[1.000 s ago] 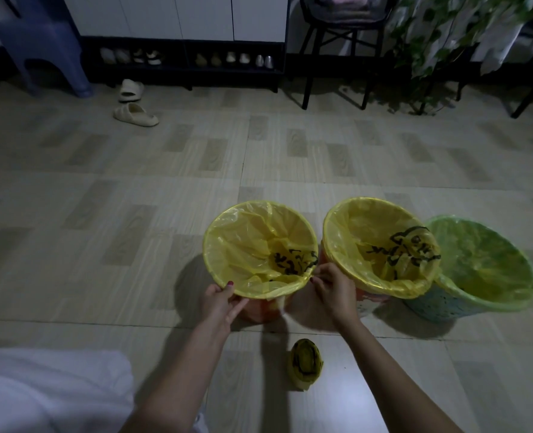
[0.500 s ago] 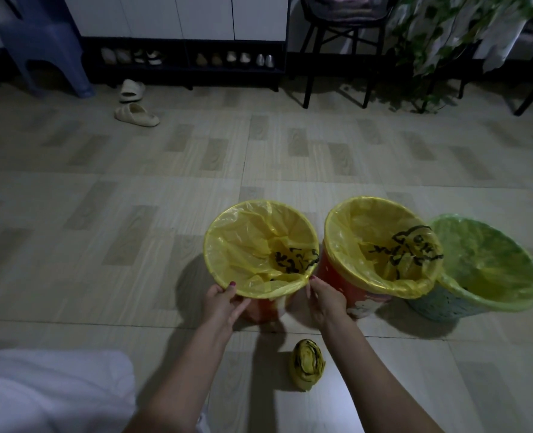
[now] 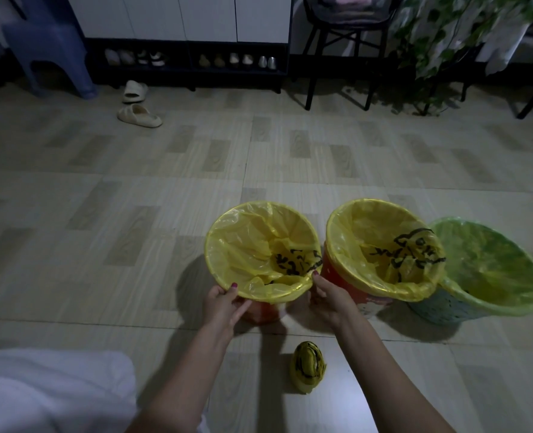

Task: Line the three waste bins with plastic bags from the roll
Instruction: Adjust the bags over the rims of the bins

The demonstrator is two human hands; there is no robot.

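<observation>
Three bins stand in a row on the floor. The left orange bin [image 3: 263,312] carries a yellow bag [image 3: 246,251] folded over its rim. My left hand [image 3: 223,303] grips that rim at the near left, thumb on the plastic. My right hand [image 3: 329,295] holds the bin's near right side just under the rim. The middle orange bin [image 3: 341,278] has a yellow printed bag [image 3: 380,245] in it. The right pale green bin [image 3: 440,309] holds a green-looking bag [image 3: 490,267]. The yellow bag roll [image 3: 308,365] lies on the floor between my forearms.
A white cloth [image 3: 49,392] covers the near left corner. Two slippers [image 3: 137,104] lie far left by a blue stool [image 3: 49,48]. A shoe rack [image 3: 190,60], a black chair [image 3: 340,48] and a plant [image 3: 430,42] line the far wall.
My right hand has slid from the bin's rim down to its side. The left bin's near rim sits a little lower in my hands. The left hand has kept its grip.
</observation>
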